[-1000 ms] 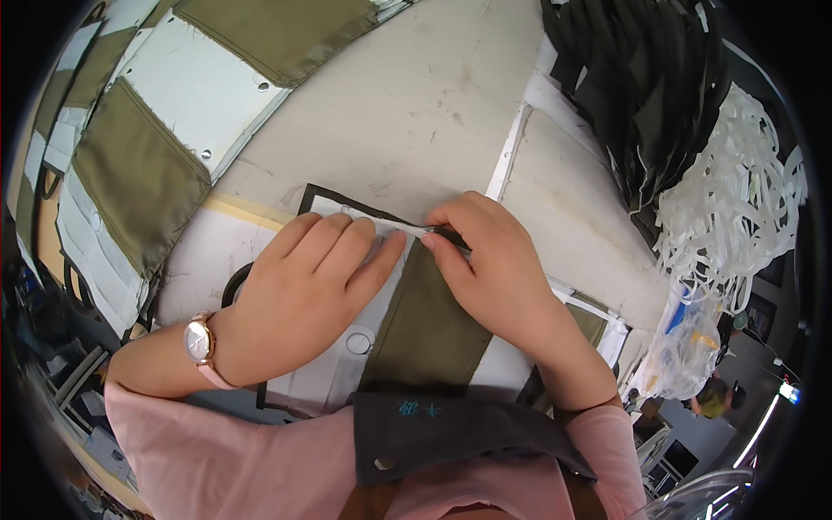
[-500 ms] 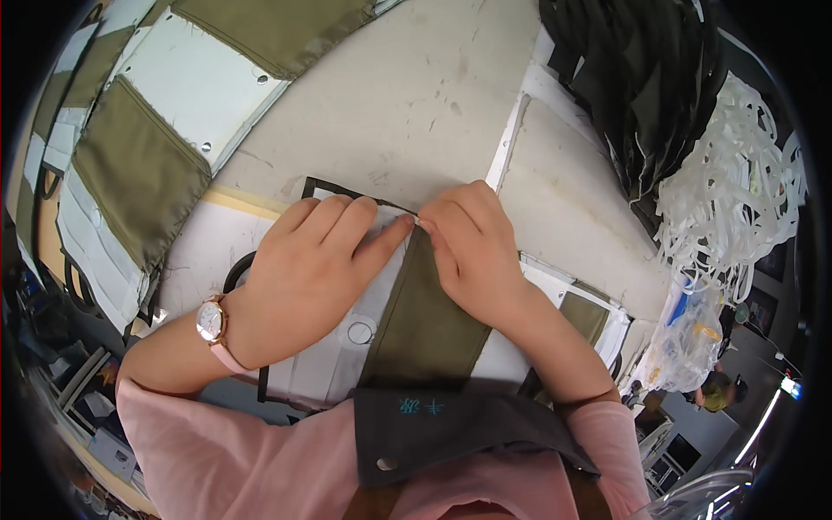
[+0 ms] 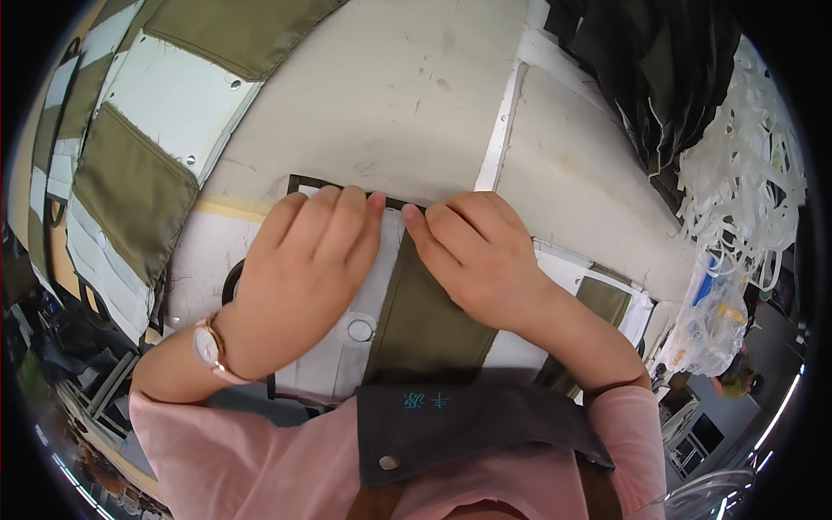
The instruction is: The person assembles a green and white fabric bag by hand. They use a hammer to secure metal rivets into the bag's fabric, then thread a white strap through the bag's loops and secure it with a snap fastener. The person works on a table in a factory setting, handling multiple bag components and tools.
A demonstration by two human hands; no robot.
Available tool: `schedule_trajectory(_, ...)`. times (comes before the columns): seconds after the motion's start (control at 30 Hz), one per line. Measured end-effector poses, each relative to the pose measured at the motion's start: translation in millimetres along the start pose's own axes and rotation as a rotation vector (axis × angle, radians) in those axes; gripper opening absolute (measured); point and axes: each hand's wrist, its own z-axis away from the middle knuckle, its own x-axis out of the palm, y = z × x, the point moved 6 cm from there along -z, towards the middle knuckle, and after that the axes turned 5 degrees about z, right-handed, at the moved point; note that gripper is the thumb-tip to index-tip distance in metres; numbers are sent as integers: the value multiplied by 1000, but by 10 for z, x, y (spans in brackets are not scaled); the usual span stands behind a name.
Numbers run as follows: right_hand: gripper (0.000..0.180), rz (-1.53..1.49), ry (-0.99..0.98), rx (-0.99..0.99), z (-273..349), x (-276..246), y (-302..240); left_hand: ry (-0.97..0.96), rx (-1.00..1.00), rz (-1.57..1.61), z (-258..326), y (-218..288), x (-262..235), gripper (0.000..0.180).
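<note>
A fabric panel with white sections and an olive-green band [image 3: 429, 325] lies in front of me, its far edge trimmed in black binding [image 3: 400, 205]. My left hand [image 3: 299, 264] pinches that far edge from the left, over a white section with a round ring shape. Just right of it, my right hand [image 3: 481, 260] has its fingers curled over the same edge, at the top of the olive band. A short stretch of binding shows between the two thumbs. Both sets of fingertips are partly hidden behind the edge.
Stacked olive-and-white panels [image 3: 134, 169] with metal eyelets and black handles lie at the left. A heap of black fabric strips [image 3: 659, 78] sits at the far right, beside tangled white strips [image 3: 737, 173] and a clear plastic bag [image 3: 711, 334]. Another panel [image 3: 602, 290] lies under my right forearm.
My thumbs were close together at the seam on the edge; now they are apart with binding visible between them. My right hand has shifted slightly right. The whole view has also shifted a little.
</note>
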Motion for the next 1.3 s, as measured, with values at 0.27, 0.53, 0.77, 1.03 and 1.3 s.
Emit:
schedule_trajectory(0.27, 24, -181, -93, 261, 133, -38, 172, -36, 102, 38, -45, 202, 77, 36)
schedule_trajectory(0.53, 9, -316, -347, 585, 220, -110, 470, -148, 74, 29, -92, 224, 64, 50)
schedule_trajectory(0.77, 13, -308, -222, 507, 224, -130, 405, -176, 63, -32, -131, 252, 69, 50)
schedule_trajectory(1.03, 21, -91, -31, 105, 314, -89, 188, -109, 77, -45, -111, 238, 85, 51)
schedule_trajectory(1.3, 25, 61, -10, 11, 372, -106, 110, -149, 33, 38, -161, 161, 85, 46)
